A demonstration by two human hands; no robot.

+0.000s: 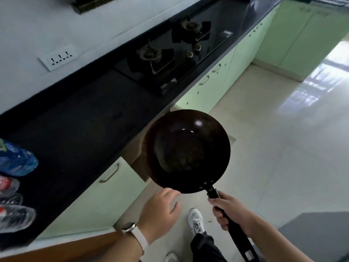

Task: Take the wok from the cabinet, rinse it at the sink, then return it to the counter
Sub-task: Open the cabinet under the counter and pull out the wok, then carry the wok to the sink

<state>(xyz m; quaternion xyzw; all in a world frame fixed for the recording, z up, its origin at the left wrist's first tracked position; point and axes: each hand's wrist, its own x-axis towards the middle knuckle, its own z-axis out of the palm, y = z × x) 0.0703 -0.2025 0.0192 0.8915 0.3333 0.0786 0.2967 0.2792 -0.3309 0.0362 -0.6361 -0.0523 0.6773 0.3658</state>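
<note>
Black wok [187, 152] past counter [75, 120] edge, R hand [231, 211] gripping handle [239, 241], L hand [160, 214] slack, empty.

Upper centre, we see a black glass gas hob [175, 53] with two burners [150, 53], two knobs [189, 53] near its front edge. On the white wall [28, 25] at upper left sits a three-outlet socket plate [58, 57]. Along the left edge we make out blurred plastic packs [17, 159], one blue. Glossy pale floor tiles [283, 148] fill the right, a white sneaker [196, 220] at bottom centre.
</note>
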